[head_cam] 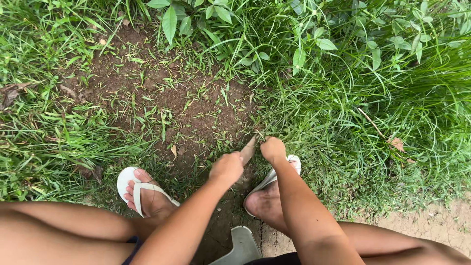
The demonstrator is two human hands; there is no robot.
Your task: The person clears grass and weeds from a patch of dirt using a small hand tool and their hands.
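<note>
A short brown blade-like tool [248,150] sits just below the frame's centre, gripped in the closed fist of the left hand [226,168]. Just beside it, the right hand [273,148] is clenched on a tuft of long green grass [314,122]. Bare dark-brown soil [167,93], strewn with cut blades, fills the upper left; dense grass covers the right. White rubber flip-flops [132,189] rest on the ground at lower centre.

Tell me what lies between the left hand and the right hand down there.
In the head view, a short blade juts from the left hand toward the right hand; below it lies bare soil with grass clippings.
</note>
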